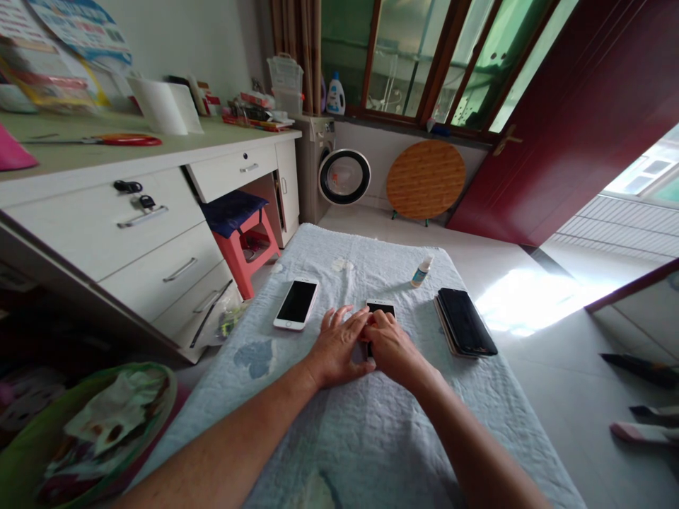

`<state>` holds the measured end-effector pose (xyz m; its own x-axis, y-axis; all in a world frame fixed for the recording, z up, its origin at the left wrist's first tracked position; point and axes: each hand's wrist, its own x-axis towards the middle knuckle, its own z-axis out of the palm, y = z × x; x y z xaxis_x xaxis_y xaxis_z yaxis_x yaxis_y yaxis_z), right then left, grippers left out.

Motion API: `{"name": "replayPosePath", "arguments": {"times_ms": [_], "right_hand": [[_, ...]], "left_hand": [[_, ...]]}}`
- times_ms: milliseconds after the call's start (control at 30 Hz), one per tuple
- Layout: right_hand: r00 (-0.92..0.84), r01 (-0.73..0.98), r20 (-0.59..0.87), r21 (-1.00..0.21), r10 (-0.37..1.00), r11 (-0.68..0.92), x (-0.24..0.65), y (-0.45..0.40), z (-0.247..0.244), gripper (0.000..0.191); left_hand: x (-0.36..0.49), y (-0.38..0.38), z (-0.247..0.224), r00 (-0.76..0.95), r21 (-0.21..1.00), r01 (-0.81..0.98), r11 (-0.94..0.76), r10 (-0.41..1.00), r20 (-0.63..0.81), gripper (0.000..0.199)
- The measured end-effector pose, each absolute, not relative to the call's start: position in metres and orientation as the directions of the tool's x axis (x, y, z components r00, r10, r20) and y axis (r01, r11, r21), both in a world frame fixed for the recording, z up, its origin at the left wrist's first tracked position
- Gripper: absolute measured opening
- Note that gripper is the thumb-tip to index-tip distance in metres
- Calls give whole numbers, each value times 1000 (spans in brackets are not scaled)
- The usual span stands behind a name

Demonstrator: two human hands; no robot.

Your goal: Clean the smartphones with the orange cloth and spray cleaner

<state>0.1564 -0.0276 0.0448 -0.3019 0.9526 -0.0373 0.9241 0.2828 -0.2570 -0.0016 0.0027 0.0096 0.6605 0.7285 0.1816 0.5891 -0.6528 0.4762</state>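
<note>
A white smartphone point(382, 307) with a dark screen lies on the cloth-covered table, mostly hidden under my hands. My left hand point(338, 348) rests along its left side, fingers stretched and spread. Bent and pressed together, the fingers of my right hand point(393, 345) are over its screen; whatever they pinch, if anything, is hidden. To the left lies another white smartphone point(297, 304), screen up and dark. A small spray bottle point(421, 271) with a white cap stands beyond my right hand. Dark-screened devices point(467, 322) are stacked at the table's right side.
The table wears a pale blue quilted cloth point(339, 452). A desk point(106, 226) with drawers runs along the left, near a red stool point(249, 244). A green basket point(168, 396) stands at lower left. Behind are a washing machine point(312, 159) with its door open and a round wooden tabletop point(427, 178).
</note>
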Motion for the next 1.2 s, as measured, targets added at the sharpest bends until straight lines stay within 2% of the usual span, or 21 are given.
{"name": "replayPosePath", "arguments": {"times_ms": [233,333,567,767,1033,1200], "right_hand": [[-285,929,-48,-262,957,263,157,-40,47,15],[-293,924,-36,-269,955,273,157,-43,47,15],[-295,914,-62,-309,953,263,156,-47,46,21],[-307,895,-69,-359,949,264,160,-54,49,16],[-301,900,-93,-356,949,251,166,-65,51,24],[-284,899,-160,-388,946,204,169,-71,58,23]], "left_hand": [[-2,3,18,695,480,580,-658,707,130,72],[-1,2,20,699,483,576,-659,704,127,67],[-1,3,19,700,462,600,-653,708,92,64],[-3,4,20,724,448,597,-665,687,55,66],[-4,5,22,751,471,563,-679,659,52,66],[-5,5,23,763,469,553,-689,644,47,64]]}}
